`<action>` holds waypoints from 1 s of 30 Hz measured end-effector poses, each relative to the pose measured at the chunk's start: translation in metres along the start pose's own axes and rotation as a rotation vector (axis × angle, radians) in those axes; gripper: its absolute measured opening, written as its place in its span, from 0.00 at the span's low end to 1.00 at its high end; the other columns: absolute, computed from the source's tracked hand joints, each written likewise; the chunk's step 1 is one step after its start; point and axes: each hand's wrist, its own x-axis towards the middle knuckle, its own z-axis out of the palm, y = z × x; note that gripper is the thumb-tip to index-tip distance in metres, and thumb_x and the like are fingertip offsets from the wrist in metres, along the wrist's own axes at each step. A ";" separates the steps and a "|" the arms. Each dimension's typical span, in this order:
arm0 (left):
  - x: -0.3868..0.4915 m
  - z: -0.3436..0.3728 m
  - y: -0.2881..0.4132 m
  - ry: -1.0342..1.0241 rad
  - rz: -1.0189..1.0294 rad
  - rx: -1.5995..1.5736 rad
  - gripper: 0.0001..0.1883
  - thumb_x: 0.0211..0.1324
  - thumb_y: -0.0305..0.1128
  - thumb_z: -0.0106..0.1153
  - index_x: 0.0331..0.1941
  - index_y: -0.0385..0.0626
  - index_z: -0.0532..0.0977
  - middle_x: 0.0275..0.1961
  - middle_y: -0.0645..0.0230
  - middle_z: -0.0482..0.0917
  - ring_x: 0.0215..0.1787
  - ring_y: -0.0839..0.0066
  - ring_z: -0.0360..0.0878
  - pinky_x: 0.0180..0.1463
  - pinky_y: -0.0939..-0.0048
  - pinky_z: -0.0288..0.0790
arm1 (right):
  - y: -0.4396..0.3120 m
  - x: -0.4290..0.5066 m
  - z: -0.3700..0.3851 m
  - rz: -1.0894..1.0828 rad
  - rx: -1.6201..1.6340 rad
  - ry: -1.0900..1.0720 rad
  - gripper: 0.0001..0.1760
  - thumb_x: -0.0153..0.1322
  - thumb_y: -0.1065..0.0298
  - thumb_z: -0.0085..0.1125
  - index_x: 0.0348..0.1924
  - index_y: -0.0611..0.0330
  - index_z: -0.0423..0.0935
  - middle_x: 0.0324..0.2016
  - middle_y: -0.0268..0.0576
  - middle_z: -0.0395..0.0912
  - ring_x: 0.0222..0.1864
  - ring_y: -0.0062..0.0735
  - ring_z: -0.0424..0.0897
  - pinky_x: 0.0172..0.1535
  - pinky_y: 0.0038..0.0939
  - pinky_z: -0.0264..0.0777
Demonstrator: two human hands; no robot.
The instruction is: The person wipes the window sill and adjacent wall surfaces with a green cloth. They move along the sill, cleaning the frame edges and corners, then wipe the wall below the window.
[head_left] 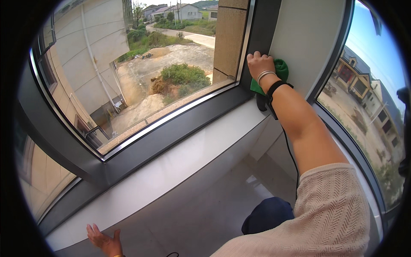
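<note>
My right hand (261, 66), with a silvery bangle at the wrist, grips a bunched green cloth (281, 68). It presses the cloth against the dark grey window frame (262, 30) at its lower right corner. Part of the cloth hangs below the palm; the fingers hide the rest. A black rounded object (261, 102) shows under the cloth, too covered to identify. At lower left, my left hand (105, 240) holds nothing, fingers apart, by the front edge of the white windowsill (179, 157). I cannot tell whether it touches the sill.
A window pane (173, 77) looks onto a yard; a second window (362, 128) is at right. A black band (280, 85) circles my right forearm, and a black cable (290, 154) runs down beside the arm. Below lies a glossy tiled floor (208, 205).
</note>
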 end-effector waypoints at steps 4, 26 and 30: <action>-0.003 0.005 -0.005 0.018 0.008 -0.015 0.60 0.38 0.40 0.80 0.75 0.49 0.52 0.78 0.54 0.53 0.81 0.54 0.50 0.83 0.45 0.41 | -0.019 -0.015 0.008 0.055 0.279 -0.548 0.14 0.76 0.66 0.51 0.49 0.58 0.83 0.53 0.53 0.82 0.51 0.49 0.86 0.49 0.46 0.81; 0.004 -0.002 0.007 0.118 0.153 0.161 0.60 0.50 0.77 0.61 0.70 0.35 0.59 0.71 0.47 0.64 0.75 0.44 0.58 0.73 0.32 0.52 | -0.127 -0.168 -0.085 -0.239 0.928 -0.184 0.12 0.65 0.57 0.63 0.37 0.52 0.86 0.38 0.36 0.82 0.46 0.38 0.81 0.48 0.43 0.72; 0.003 -0.006 0.010 0.147 0.171 0.175 0.60 0.50 0.77 0.61 0.72 0.37 0.58 0.74 0.48 0.60 0.77 0.45 0.56 0.74 0.32 0.52 | -0.131 -0.187 -0.108 -0.347 0.998 -0.154 0.11 0.67 0.56 0.61 0.37 0.52 0.80 0.36 0.37 0.81 0.47 0.37 0.81 0.49 0.42 0.72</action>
